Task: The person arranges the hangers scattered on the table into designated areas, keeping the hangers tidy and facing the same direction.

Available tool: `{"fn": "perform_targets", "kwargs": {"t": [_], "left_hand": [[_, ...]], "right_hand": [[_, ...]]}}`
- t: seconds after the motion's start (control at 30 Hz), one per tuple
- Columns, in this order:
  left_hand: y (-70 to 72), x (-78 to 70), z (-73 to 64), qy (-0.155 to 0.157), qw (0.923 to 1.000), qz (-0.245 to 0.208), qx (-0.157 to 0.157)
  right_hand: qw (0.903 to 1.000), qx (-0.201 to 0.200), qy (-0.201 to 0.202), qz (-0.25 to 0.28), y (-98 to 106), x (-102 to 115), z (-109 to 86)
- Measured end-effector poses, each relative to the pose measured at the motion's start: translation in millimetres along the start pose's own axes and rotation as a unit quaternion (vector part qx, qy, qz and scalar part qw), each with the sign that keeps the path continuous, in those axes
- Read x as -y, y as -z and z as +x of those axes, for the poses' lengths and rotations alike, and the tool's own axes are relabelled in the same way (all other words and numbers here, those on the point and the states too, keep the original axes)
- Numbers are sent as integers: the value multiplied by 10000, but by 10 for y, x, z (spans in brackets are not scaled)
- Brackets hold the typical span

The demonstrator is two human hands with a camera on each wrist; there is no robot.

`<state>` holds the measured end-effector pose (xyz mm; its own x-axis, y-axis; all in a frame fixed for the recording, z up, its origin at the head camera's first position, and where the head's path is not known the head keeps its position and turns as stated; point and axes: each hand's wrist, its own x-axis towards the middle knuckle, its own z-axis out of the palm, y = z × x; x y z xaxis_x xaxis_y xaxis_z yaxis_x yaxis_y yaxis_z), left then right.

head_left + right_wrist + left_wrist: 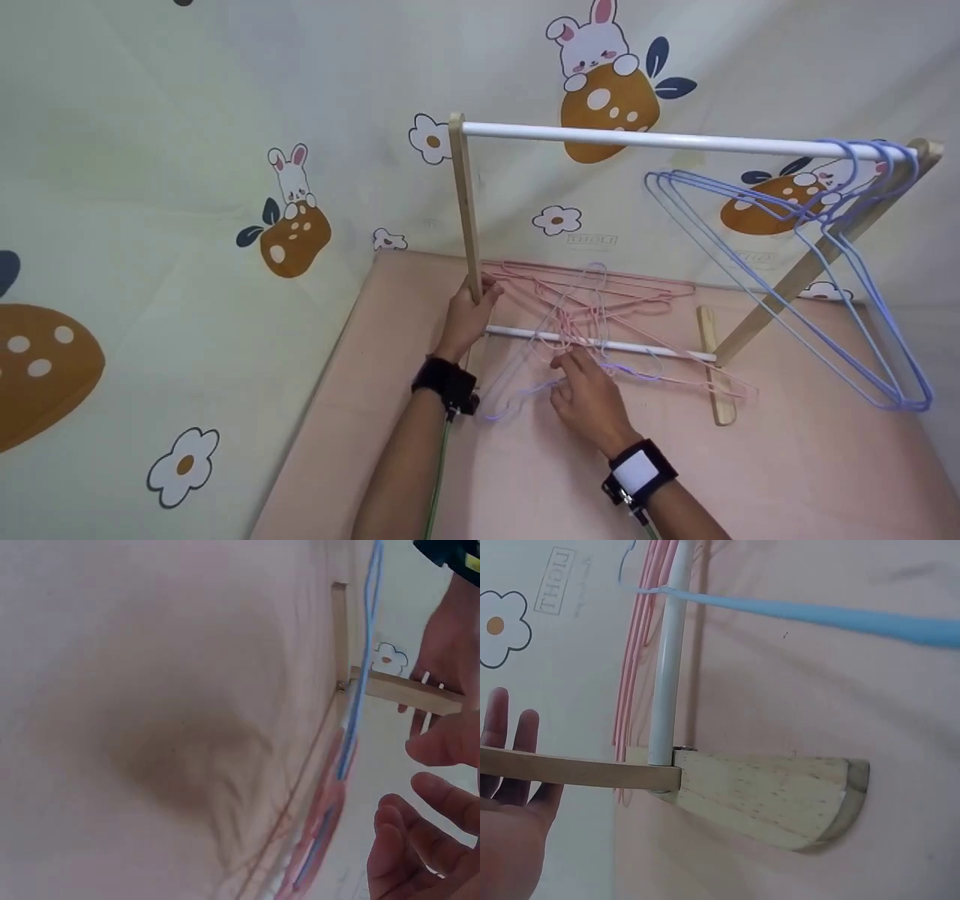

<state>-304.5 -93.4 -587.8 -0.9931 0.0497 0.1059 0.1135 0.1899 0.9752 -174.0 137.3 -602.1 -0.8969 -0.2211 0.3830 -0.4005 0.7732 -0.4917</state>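
A small clothes rack with white rods [645,139] and wooden posts stands upright on the pink surface. My left hand [466,319] grips the lower part of its left wooden post [466,202]; in the left wrist view its fingers [525,731] reach past the post. A loose pile of pink hangers [600,276] and blue-purple hangers [517,360] lies around the lower rod. Just in front of this pile is my right hand [592,397], its fingers loosely bent. The right wrist view shows thumb and fingers [442,742] apart, with nothing between them.
Several blue hangers [757,281] hang from the top rod at its right end. A wooden foot [721,405] supports the right post. Behind and to the left rise pale cloth walls [360,90] with rabbit and flower prints. Pink cloth [525,487] covers the surface.
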Motion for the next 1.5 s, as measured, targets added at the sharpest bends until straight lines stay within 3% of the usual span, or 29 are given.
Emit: {"fn": "perform_targets", "kwargs": {"t": [0.17, 0.4, 0.63, 0.87, 1.17, 1.5], "left_hand": [[-47, 17, 15, -99, 9999, 1, -70], [-63, 6, 24, -21, 9999, -15, -141], [-61, 15, 24, -61, 9999, 25, -136], [-74, 20, 13, -117, 9996, -224, -124], [-80, 43, 0, -245, 9994, -91, -221], [-88, 29, 10, -97, 9998, -123, -149]], "right_hand": [[9991, 369, 21, -189, -172, -22, -78], [9984, 121, 281, -471, -233, -52, -87], [9983, 84, 255, -525, -218, -49, -79], [9962, -78, 280, -824, -238, -88, -76], [9956, -298, 504, -732, -208, -92, -79], [9950, -450, 244, -857, -132, -114, -151]]}}
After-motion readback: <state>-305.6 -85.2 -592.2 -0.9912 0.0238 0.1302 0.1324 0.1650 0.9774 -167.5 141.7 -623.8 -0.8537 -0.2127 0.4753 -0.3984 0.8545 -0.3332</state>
